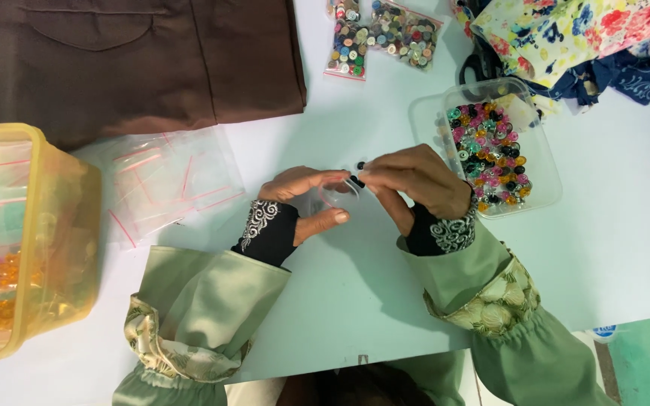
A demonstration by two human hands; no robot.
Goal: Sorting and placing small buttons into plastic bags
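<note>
Hands (355, 192) at small bag (334, 197), clear tub (547, 169) — mixed buttons (490, 154)

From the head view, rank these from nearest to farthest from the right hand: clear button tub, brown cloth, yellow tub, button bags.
1. Clear button tub: just beyond the right hand, on its right.
2. Button bags: at the table's far edge.
3. Brown cloth: far left.
4. Yellow tub: at the left edge.

Brown garment (144, 60) top left; yellow tub (28, 240) at left; floral cloth (566, 34) top right.
</note>
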